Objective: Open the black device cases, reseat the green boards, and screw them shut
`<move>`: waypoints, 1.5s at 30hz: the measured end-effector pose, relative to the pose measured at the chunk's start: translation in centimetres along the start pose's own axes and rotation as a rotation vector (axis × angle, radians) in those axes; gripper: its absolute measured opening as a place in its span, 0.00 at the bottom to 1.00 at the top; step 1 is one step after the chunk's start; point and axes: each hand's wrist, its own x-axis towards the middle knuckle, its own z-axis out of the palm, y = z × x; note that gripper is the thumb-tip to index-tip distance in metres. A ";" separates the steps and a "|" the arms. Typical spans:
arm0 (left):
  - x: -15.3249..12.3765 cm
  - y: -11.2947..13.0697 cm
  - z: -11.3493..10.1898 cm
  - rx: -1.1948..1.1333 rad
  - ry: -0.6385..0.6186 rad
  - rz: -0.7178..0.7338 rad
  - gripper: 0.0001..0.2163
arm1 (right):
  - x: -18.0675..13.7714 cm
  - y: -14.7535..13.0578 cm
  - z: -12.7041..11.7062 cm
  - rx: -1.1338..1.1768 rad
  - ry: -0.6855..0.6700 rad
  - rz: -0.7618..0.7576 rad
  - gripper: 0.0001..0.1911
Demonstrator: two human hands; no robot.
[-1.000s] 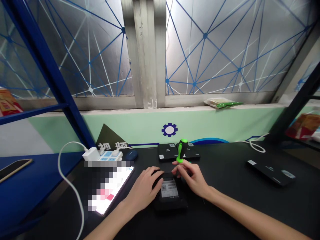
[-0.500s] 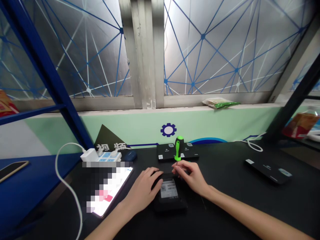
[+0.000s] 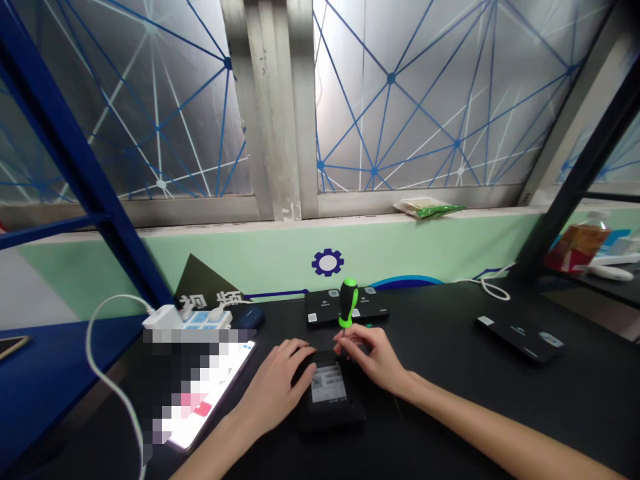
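A small black device (image 3: 330, 393) with a white label lies on the black table (image 3: 450, 400) in front of me. My left hand (image 3: 275, 390) rests on its left side, fingers curved over the edge, holding it down. My right hand (image 3: 373, 357) pinches the shaft of a green-and-black screwdriver (image 3: 347, 303), which stands upright with its tip at the device's far edge.
A lit phone (image 3: 200, 393) lies to the left, beside a white power strip (image 3: 187, 317) with a white cable. Two black boxes (image 3: 345, 308) sit behind the screwdriver, another black device (image 3: 517, 335) at the right. A blue shelf frame (image 3: 75, 167) stands at the left.
The screwdriver has straightened from a rightward tilt to nearly upright. My view has swung slightly right, so everything sits a little further left. Both hands stay on the device.
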 end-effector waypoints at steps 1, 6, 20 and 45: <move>0.0 0.0 0.0 -0.001 -0.003 -0.001 0.13 | 0.1 0.0 0.0 -0.003 0.004 0.001 0.14; 0.2 0.3 -0.3 0.008 0.004 0.003 0.13 | 0.1 0.3 0.0 -0.010 0.018 0.012 0.15; 0.1 0.2 -0.3 0.012 0.008 -0.008 0.11 | -0.3 -0.3 -0.1 -0.003 -0.013 -0.018 0.14; 0.1 0.2 -0.3 0.018 0.011 0.006 0.12 | 0.1 0.0 0.1 -0.041 -0.008 -0.004 0.15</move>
